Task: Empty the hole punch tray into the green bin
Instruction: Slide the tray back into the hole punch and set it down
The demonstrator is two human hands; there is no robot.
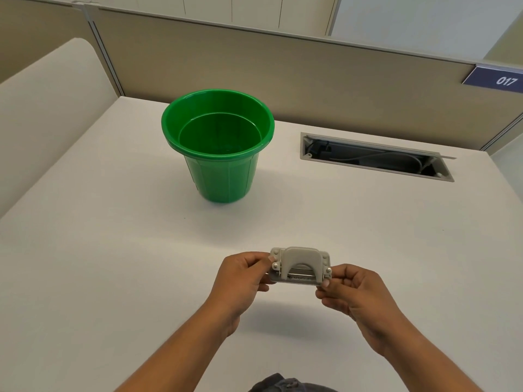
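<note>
A small grey hole punch (300,265) is held just above the white desk (113,250), near its front edge. My left hand (240,275) pinches its left end and my right hand (353,292) pinches its right end. The lever faces me, and the tray under the base is hidden from view. A green bin (218,145) stands upright farther back on the desk, left of centre, well apart from the punch. Its inside looks bare, with a shiny bottom.
An open cable slot (376,157) with wires inside is cut into the desk at the back right. Beige partition walls (283,69) close off the back and left sides. A blue sign reading 017 (495,79) hangs on the partition at the right.
</note>
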